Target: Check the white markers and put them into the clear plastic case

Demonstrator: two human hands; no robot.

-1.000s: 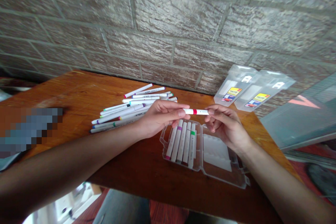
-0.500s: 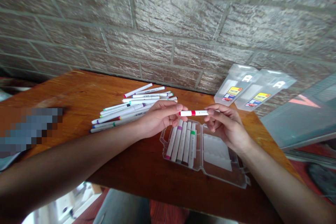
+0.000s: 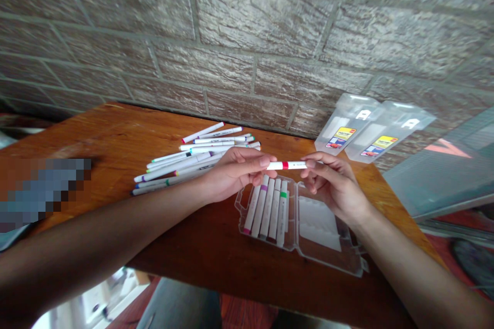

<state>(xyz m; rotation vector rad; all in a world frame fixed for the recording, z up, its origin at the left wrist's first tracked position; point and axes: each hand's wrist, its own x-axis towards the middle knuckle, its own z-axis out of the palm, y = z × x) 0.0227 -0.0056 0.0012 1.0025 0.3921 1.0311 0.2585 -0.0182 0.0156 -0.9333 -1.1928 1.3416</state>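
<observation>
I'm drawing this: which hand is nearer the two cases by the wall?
Right hand. It is in front of the cases; the left hand is farther off, beside the loose markers.

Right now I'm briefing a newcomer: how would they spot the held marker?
On the wooden table lies an open clear case. Above its far edge, left hand and right hand hold a white marker. Its red band separates it from the cased markers.
</observation>
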